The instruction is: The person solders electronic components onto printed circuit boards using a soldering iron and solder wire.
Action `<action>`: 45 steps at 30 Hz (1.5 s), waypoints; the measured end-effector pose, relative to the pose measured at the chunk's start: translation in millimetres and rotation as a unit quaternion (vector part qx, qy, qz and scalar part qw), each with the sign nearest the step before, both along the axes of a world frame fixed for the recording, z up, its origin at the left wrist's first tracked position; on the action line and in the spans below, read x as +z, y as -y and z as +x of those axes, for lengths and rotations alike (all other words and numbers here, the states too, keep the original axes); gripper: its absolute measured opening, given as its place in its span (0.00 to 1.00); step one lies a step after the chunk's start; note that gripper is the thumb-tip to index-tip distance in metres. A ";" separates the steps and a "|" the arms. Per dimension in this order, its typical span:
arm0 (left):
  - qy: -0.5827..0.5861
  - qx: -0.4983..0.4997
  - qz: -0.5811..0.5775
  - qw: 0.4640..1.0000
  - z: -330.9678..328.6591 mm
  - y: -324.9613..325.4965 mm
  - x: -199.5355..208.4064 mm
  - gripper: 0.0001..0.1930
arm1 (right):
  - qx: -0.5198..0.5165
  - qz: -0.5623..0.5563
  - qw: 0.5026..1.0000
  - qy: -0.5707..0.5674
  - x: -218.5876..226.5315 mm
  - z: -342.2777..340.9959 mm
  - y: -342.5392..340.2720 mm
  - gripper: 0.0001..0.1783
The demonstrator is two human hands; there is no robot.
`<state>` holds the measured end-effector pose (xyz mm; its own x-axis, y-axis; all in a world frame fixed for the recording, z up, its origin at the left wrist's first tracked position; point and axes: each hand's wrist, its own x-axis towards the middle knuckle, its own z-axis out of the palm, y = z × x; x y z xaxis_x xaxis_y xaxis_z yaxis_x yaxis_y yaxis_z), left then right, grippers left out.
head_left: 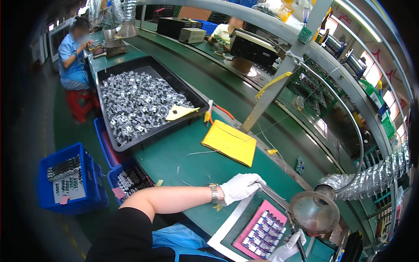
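Note:
My left hand (239,188), in a white glove, reaches over the corner of a pale frame (229,231) on the green bench. Its fingers are drawn together; whatever they pinch is too small to make out. A thin wire (179,168) loops across the bench just beyond that wrist. Near the lower edge, my gloved right hand (288,249) is closed round the dark handle of a soldering iron (300,244), its tip pointing away from me. Between the hands lies a pink pad (244,239) bearing rows of small white-and-purple electronic modules (265,233).
A fume funnel (314,212) on a silver hose stands close to my right hand. Beyond are a yellow folder (230,143), cutters (208,113) and a black tray (174,126) heaped with small parts. Blue crates (72,179) stand at left. Two people work farther off.

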<state>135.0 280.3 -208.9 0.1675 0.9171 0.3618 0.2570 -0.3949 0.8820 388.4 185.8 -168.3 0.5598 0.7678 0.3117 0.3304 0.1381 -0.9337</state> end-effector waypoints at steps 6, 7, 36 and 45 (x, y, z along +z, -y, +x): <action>0.054 -0.010 -0.052 0.997 -2.3 2.6 5.9 0.11 | 0.014 0.003 1.000 0.008 -9.9 10.7 -7.5 0.16; 0.054 -0.010 -0.071 0.996 0.8 1.4 9.5 0.11 | -0.004 -0.037 0.999 -0.028 7.8 -0.1 -1.8 0.16; 0.059 -0.015 0.459 0.886 -203.8 160.6 273.5 0.16 | -0.013 -0.013 0.999 -0.026 -3.1 5.2 -6.1 0.18; -0.072 0.088 0.490 0.864 -233.5 156.2 289.2 0.17 | 0.001 0.012 1.000 -0.007 -13.8 21.0 -10.2 0.19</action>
<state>-98.5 124.1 80.3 0.1640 0.1969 0.9666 0.4683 -0.8780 0.0994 409.4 196.0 -182.1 0.5632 0.7606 0.3228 0.3169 0.1619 -0.9345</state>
